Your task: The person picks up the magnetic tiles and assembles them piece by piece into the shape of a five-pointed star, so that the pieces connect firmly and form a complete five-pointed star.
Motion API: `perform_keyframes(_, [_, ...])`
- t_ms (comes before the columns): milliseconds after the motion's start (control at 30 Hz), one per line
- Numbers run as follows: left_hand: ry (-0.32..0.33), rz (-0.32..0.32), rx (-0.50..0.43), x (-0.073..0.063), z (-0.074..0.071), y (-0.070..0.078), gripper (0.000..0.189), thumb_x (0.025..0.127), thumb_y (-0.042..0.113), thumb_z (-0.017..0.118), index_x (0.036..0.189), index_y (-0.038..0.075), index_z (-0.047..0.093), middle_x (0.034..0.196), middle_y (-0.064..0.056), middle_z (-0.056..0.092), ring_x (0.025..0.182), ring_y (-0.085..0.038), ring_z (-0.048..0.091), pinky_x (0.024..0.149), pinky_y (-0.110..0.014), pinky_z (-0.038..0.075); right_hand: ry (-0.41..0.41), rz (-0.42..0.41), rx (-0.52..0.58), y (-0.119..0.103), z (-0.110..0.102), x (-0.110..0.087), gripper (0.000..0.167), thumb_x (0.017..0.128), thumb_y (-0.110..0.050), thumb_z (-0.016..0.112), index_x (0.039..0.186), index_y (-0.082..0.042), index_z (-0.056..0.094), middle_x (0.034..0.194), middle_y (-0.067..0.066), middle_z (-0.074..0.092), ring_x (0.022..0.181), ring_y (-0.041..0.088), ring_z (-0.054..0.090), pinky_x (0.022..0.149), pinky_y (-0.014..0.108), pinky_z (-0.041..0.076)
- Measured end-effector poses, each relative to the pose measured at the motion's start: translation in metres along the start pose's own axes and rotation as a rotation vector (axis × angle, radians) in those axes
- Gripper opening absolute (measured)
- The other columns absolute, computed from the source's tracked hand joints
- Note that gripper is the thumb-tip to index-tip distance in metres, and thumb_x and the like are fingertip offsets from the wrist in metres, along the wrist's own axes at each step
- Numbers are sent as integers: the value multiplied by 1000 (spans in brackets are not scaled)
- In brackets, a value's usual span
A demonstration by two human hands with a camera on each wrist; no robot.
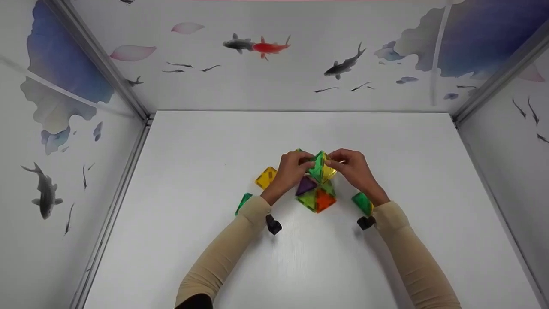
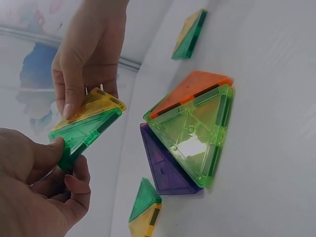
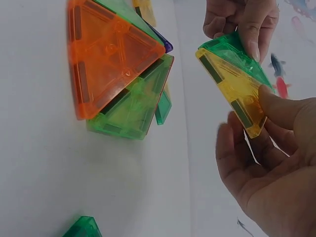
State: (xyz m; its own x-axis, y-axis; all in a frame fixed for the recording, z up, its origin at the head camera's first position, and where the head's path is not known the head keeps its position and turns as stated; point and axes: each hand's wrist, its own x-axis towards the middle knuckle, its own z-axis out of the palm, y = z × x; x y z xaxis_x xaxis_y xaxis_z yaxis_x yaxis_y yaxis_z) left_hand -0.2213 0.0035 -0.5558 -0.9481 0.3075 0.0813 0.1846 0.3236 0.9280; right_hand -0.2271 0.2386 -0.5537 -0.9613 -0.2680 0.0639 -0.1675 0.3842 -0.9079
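Note:
My left hand (image 1: 294,169) pinches a translucent green triangular magnetic tile (image 2: 85,134) between thumb and fingers. Opposite it, my right hand (image 1: 352,168) pinches a yellow triangular magnetic tile (image 3: 232,91). The two tiles meet along one edge and are held up above the table. Just below the hands, a cluster of triangular tiles stands on the table: an orange tile (image 1: 325,200), a lime green tile (image 1: 307,200) and a purple tile (image 1: 306,185). Another green tile (image 1: 328,187) shows at the cluster's right side, partly hidden.
Left of the cluster lie a yellow tile (image 1: 266,177) and a green tile (image 1: 243,203), the latter partly behind the left sleeve. By the right wrist is a green tile (image 1: 363,203) with a yellow edge beside it. Fish-printed walls (image 1: 300,86) enclose the white table (image 1: 193,150).

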Motion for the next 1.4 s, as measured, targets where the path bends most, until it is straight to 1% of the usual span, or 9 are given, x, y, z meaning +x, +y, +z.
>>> perform_keyframes(100, [-1, -7, 5, 1, 1, -2, 24, 109, 8, 69, 129, 0, 79, 113, -8, 78, 94, -14, 71, 87, -27, 61, 27, -3, -36, 0, -1, 0, 20, 105, -19, 78, 114, -2, 82, 109, 14, 80, 94, 28, 70, 85, 22, 59])
perform_keyframes(367, [-13, -58, 7, 4, 3, -7, 25, 110, 9, 69, 131, 1, 79, 117, -7, 78, 101, -15, 72, 95, -28, 61, 34, 40, 11, 3, 1, 0, 24, 106, -23, 78, 114, 0, 82, 106, 17, 80, 91, 30, 71, 82, 24, 61])
perform_keyframes(467, [-22, -74, 0, 5, 3, -9, 25, 110, 9, 69, 131, 2, 79, 118, -5, 78, 101, -14, 70, 96, -27, 60, -7, 38, 0, 3, -1, 0, 23, 107, -22, 76, 117, -1, 81, 109, 16, 79, 91, 29, 70, 81, 25, 61])
perform_keyframes(633, [-40, -67, -42, 5, -1, -11, 23, 110, 11, 69, 127, 3, 81, 117, -5, 79, 98, -14, 68, 91, -27, 59, -130, 22, -28, 1, -9, -3, 26, 111, -13, 68, 131, 1, 77, 119, 18, 77, 93, 28, 72, 80, 27, 61])
perform_keyframes(733, [-50, -70, -83, 6, -4, -12, 22, 110, 12, 69, 126, 4, 82, 115, -5, 78, 95, -16, 67, 87, -29, 58, -153, 17, -13, 0, -13, -2, 27, 111, -8, 66, 134, 3, 75, 122, 20, 76, 95, 28, 74, 82, 27, 62])
perform_keyframes(867, [-54, -96, -137, 8, -8, -12, 22, 109, 14, 70, 126, 4, 82, 114, -3, 77, 96, -15, 66, 87, -28, 58, -113, 27, 31, 4, -12, 3, 23, 110, -8, 68, 127, 4, 78, 122, 20, 77, 100, 27, 73, 89, 25, 61])
perform_keyframes(967, [-54, -116, -179, 9, -7, -16, 22, 109, 13, 71, 125, 4, 82, 114, -5, 77, 95, -16, 65, 86, -28, 57, -81, 69, 56, 11, -9, 6, 23, 110, -11, 68, 125, 3, 79, 123, 19, 77, 104, 26, 69, 96, 24, 57])
perform_keyframes(1167, [-46, -154, -204, 11, 1, -27, 22, 109, 10, 69, 125, 3, 82, 114, -7, 77, 93, -17, 62, 86, -28, 55, -71, 170, 113, 26, -2, 7, 26, 111, -15, 67, 126, 4, 78, 120, 19, 76, 100, 26, 63, 91, 31, 52])
perform_keyframes(1400, [-26, -167, -195, 10, 4, -33, 24, 111, 11, 66, 127, 3, 81, 117, -6, 77, 95, -18, 64, 86, -27, 57, -75, 219, 169, 35, 4, 7, 28, 112, -17, 66, 128, 5, 75, 118, 17, 75, 98, 22, 64, 90, 33, 55])
